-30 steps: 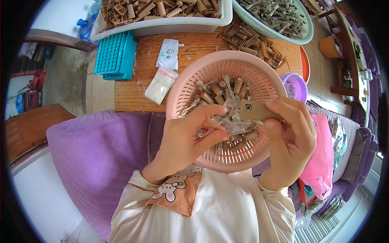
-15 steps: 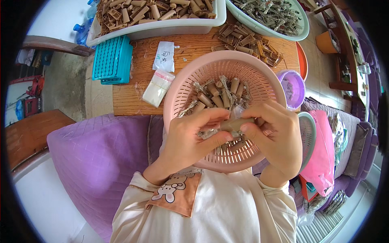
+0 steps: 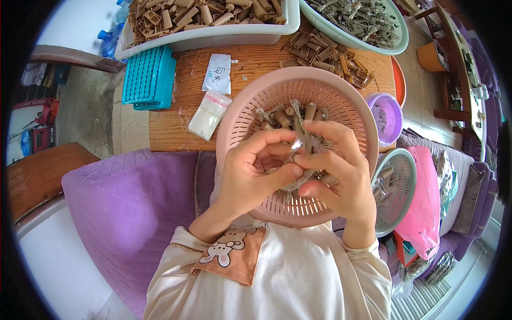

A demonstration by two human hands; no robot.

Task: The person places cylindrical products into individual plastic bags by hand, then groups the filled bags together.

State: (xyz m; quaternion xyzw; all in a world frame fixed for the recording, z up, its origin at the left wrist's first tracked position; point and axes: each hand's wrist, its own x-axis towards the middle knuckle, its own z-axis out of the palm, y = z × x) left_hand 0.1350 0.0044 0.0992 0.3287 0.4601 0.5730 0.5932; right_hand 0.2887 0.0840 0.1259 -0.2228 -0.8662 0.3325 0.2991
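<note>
A small, crinkled bag of clear, thin plastic film (image 3: 304,145) is resting between the two hands, above the middle of a round, pink, slotted plastic basket (image 3: 364,122). The left hand (image 3: 242,170) is gripping the film between its thumb and curled fingers. The right hand (image 3: 341,170) is bending its fingers over the bag from the other side; because fingers and film are overlapping, whether it is closed on anything cannot be told. The bag is probably behaving as a light, limp and slippery object, its film prone to creasing or tearing; its edges, pinched lightly between fingertip pads, are likely offering the surest hold. Beneath the hands, tan, cylindrical tubes (image 3: 311,111) are lying among grey-green, dried plant stems (image 3: 294,106).

Farther out, a flat, translucent plastic packet (image 3: 209,118) is lying on the brown, wood-grained table (image 3: 165,129), just beside the basket. A stack of teal, slotted plastic baskets (image 3: 145,77) is standing near the table's left edge. Brown, trough-shaped pieces (image 3: 330,50) are lying loose beyond the pink basket, and a round, purple plastic bowl (image 3: 392,120) is standing to its right.
</note>
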